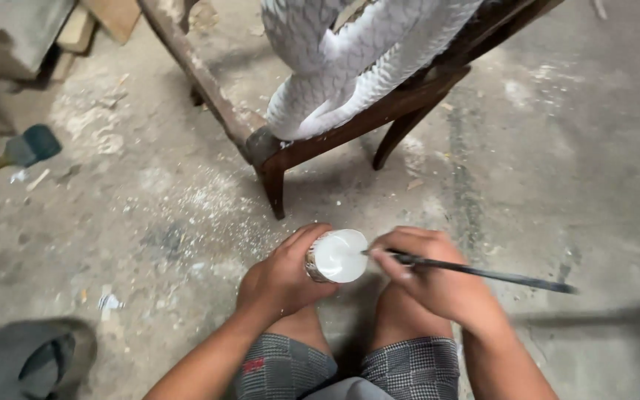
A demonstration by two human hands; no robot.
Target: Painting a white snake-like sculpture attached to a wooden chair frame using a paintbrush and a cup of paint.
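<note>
Left hand: left hand [283, 280] is wrapped around the side of a small can of white paint [337, 256], gripping it tight above the knees.
Right hand: right hand [427, 275] pinches a thin dark brush [483, 272] between its fingers; the long handle points off to the right.
Paint can: it sits between the two hands, touching the left one, with the right one just beside it. Its open top is full of white paint and faces up.
Brush tip: the front end of the brush lies on the white paint at the can's right edge.
Shorts: grey checked shorts [283, 370] cover the legs at the bottom, right under both arms.
Floor: grey concrete floor [557, 163] is dusty, with white specks scattered to the left of the can.
Chair: a dark wooden chair [350, 126] stands past the hands, one leg coming down near the can.
White carving: a white carved figure with scales [335, 67] rests on the chair seat.
Far left: a tool with a dark green head [27, 148] lies on the floor, well apart from the hands.
</note>
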